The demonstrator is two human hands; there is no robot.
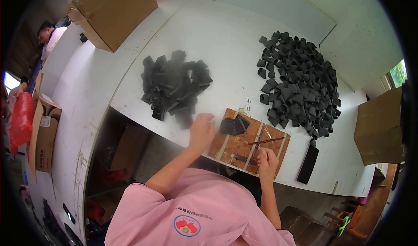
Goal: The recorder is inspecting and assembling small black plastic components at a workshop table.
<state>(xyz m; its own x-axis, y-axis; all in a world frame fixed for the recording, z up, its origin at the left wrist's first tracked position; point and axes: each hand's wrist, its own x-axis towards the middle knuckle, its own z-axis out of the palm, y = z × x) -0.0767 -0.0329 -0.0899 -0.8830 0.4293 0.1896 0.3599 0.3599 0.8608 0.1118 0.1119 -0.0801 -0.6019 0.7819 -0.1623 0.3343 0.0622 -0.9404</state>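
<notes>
Left hand (201,130) hovering at the wooden board's (237,148) left edge, fingers loosely curled on nothing clearly visible — black flat piece (234,125) just beside, handy on the board. Right hand (266,159) closed on a thin brown stick (266,140) angled over the board. Flat black pieces (174,84) stacked to the left, curled ones (300,80) heaped to the right on the white table (226,37) — kept well apart.

the left hand (201,130) is motion-blurred, as is a dark piece (184,119) beside it, so any grip there cannot be told. the right hand (267,160) hides the end of a thin stick (265,141). the cardboard box (114,11) is cut off at the top edge.
</notes>
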